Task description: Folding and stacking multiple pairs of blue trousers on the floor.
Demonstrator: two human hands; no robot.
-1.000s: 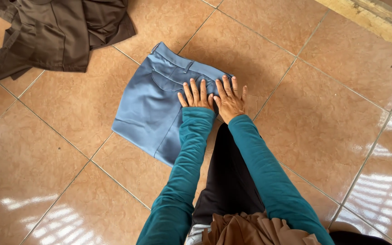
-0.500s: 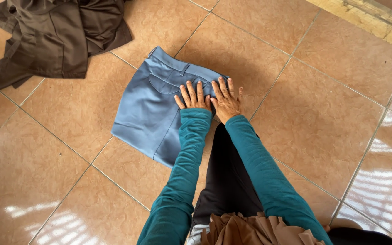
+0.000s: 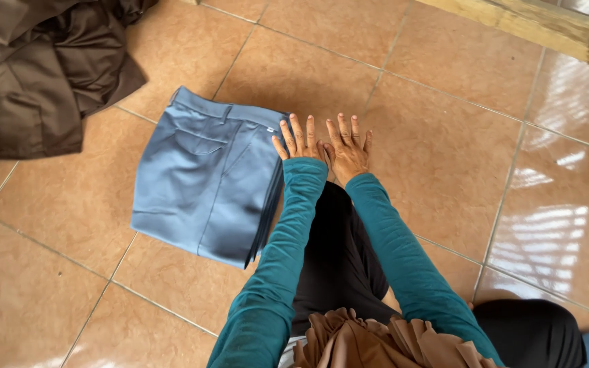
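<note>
Both hands flat, fingers spread: left hand (image 3: 299, 142) at folded blue trousers (image 3: 206, 177) edge, right hand (image 3: 349, 146) on floor tile (image 3: 444, 157) beside, gripping nothing.

folded blue trousers (image 3: 202, 180): 1 | brown garment heap (image 3: 39, 75): 1 | hands: 2

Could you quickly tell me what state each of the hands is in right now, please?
Left hand: open, fingers spread flat, holding nothing, at the edge of the folded blue trousers.
Right hand: open, flat on the floor tiles, holding nothing.
</note>
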